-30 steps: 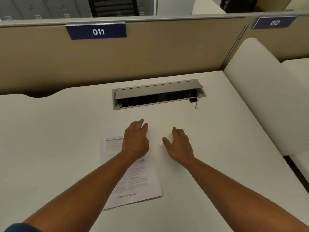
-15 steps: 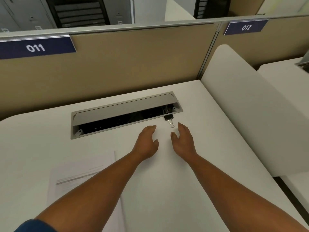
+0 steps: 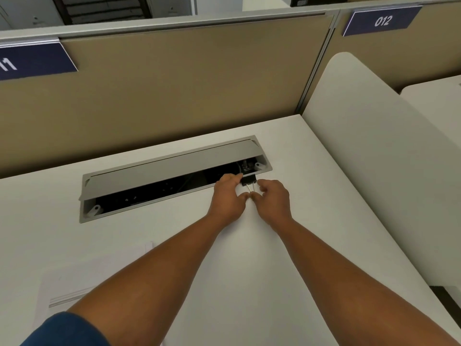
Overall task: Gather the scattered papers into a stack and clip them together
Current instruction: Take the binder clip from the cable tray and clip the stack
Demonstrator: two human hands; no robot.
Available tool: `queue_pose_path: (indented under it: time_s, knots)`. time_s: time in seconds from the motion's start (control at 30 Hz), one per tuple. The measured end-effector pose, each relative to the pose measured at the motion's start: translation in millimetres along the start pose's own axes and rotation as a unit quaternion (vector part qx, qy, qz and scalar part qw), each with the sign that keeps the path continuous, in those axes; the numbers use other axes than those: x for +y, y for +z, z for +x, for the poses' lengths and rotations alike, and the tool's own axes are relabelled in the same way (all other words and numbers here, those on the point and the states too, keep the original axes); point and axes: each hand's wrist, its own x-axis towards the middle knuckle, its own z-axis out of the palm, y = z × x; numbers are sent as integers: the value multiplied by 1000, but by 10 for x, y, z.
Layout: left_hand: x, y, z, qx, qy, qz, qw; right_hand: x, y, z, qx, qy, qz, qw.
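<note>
both hands meet at the black binder clip (image 3: 249,180): left hand (image 3: 228,199) fingertips touch its body, right hand (image 3: 272,199) curls beside its wire handles; papers (image 3: 82,278) lie under the left forearm.

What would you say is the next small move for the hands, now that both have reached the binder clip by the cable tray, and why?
Probably close the fingers on the binder clip and lift it off the desk. Both the left hand and right hand flank it, thumbs meeting at its wire handles, and the papers lie unclipped near the left forearm.
</note>
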Motion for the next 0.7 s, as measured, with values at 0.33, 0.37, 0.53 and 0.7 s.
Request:
queue_pose_path:
  time_s: [0.33, 0.37, 0.53, 0.7]
  knots:
    - [48, -22, 29, 41, -18, -30, 999, -92, 14, 3, -15, 34, 18, 999]
    - [54, -34, 21, 41, -22, -36, 998, -98, 6, 4, -20, 35, 19, 999]
    - [57, -90, -26, 34, -54, -91, 994, -141, -28, -70, -40, 26, 34, 998]
    - [24, -279, -252, 21, -54, -114, 992, -198, -54, -336, -89, 16, 110, 990]
